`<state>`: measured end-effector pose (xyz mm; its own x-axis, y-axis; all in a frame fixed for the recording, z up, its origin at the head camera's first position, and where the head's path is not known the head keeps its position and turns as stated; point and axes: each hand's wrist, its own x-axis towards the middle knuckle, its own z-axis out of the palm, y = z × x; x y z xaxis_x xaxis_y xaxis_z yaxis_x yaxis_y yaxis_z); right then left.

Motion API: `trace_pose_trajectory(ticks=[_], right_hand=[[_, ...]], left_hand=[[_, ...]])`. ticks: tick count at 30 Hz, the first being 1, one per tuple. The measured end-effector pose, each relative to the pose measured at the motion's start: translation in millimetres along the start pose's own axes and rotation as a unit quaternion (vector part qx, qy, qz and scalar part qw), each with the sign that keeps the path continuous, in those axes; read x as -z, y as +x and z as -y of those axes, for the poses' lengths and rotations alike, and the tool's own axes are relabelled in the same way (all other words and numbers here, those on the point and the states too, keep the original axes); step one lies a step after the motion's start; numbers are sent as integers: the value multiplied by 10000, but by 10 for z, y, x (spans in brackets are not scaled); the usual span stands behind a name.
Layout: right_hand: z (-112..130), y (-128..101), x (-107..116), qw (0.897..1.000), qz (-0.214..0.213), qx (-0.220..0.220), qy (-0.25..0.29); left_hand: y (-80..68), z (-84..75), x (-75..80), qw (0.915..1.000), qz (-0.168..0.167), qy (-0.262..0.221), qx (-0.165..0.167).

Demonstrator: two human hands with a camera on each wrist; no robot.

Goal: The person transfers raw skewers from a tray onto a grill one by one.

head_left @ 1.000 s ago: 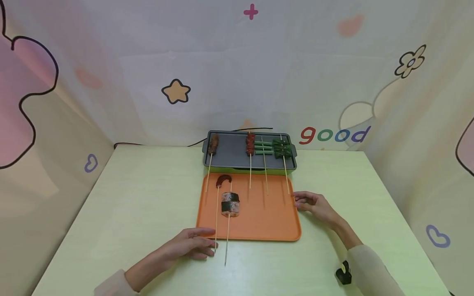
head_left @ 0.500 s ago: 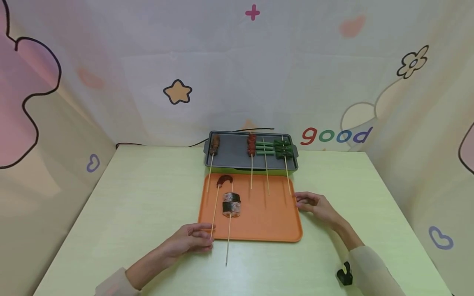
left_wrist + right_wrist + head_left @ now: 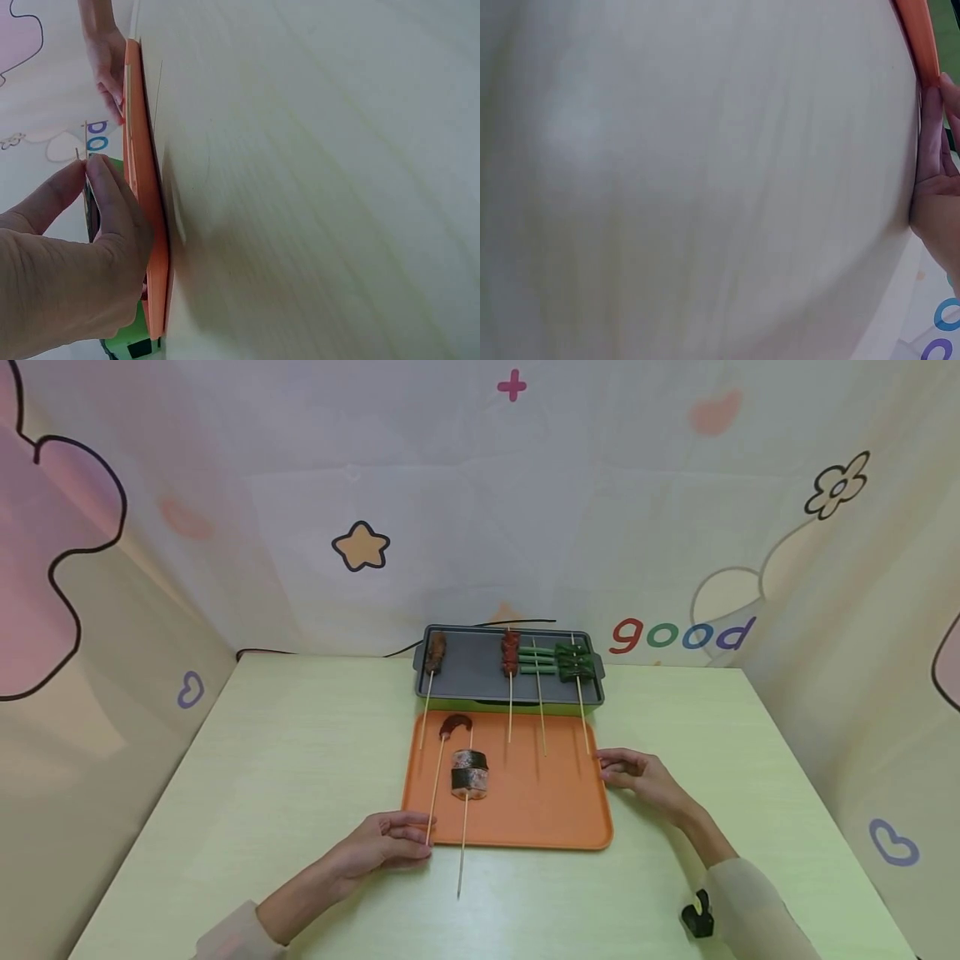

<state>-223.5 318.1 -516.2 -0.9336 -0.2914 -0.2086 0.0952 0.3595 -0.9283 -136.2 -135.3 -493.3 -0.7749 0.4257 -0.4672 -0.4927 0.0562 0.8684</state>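
Note:
My left hand (image 3: 382, 847) pinches the lower end of a skewer (image 3: 437, 777) between thumb and fingertips at the front left of the orange tray (image 3: 555, 818). A curled dark-red piece sits at the skewer's far end. Beside it lies a second skewer with a seaweed-banded roll (image 3: 468, 772), its stick reaching past the tray's front edge. On the right side, my right hand (image 3: 637, 777) holds the tray's rim between thumb and fingers. The right wrist view shows those fingers (image 3: 932, 135) low at the tray's corner, partly cut off by the frame.
Behind the tray stands a grey grill pan (image 3: 472, 672) on a green base. It bears a brown meat skewer (image 3: 436, 652), a red one (image 3: 510, 653) and green vegetable skewers (image 3: 573, 662), their sticks overhanging the tray. A small black object (image 3: 699, 917) lies near the right sleeve.
My left fingers have closed on the skewer's lower end and drawn it slightly left, so it now slants. The right hand stays at the tray's rim.

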Motion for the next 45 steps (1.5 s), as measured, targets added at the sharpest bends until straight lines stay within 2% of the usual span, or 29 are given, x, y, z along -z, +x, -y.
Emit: trace_pose_trajectory(ticks=[7, 14, 21, 32, 45], right_hand=[[-27, 26, 36, 10000, 10, -46, -65], [-34, -12, 8, 10000, -3, -33, -21], [-11, -14, -14, 10000, -20, -42, -19], [-8, 4, -11, 9999, -56, -10, -120], [12, -1, -21, 9997, -143, -92, -146]], left_hand=[[19, -28, -23, 9999, -127, 29, 26], [1, -4, -33, 9999, -26, -148, 16], [-30, -1, -29, 9998, -133, -120, 5], [-55, 57, 56, 9999, 35, -139, -74], [-73, 49, 37, 9989, 339, -247, -189]])
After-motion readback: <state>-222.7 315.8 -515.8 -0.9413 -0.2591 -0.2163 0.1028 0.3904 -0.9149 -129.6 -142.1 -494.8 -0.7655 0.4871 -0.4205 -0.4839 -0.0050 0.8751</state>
